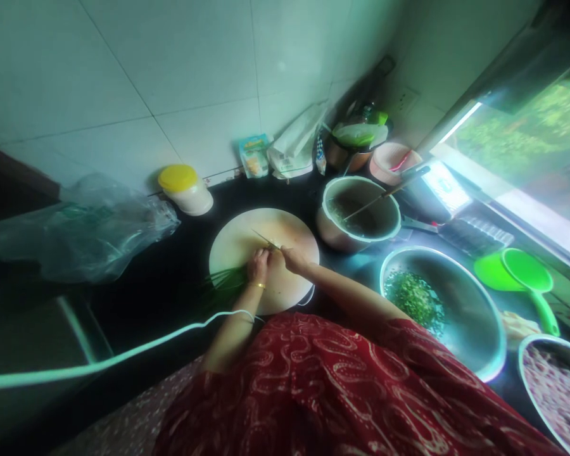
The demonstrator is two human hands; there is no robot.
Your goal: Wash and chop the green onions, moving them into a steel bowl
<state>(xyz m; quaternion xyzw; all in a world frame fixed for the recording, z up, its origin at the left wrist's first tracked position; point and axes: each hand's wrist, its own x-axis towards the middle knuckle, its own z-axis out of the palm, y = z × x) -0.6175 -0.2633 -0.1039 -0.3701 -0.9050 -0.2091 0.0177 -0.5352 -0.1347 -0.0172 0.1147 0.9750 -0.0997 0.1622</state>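
A round pale cutting board (pixel 285 291) lies on the dark counter in front of me. My right hand (pixel 294 258) is closed round the handle of a knife (pixel 265 237), whose blade points to the upper left over the board. Beside the blade, my left hand (pixel 258 265) is closed on a bunch of long thin green stalks (pixel 228 277), perhaps chives. Their loose ends reach past the board's left edge. A few small cut bits lie near the knife; my fingers partly hide the cut ends.
A metal bowl (pixel 475 316) with chopped greens (pixel 413 297) stands at right, near a pot (pixel 361 237) and a green scoop (pixel 513 269). Another bowl (pixel 525 392) holds pinkish food. A yellow-lidded jar (pixel 190 193) and plastic bag (pixel 90 234) sit left. A white cable (pixel 123 361) crosses my left forearm.
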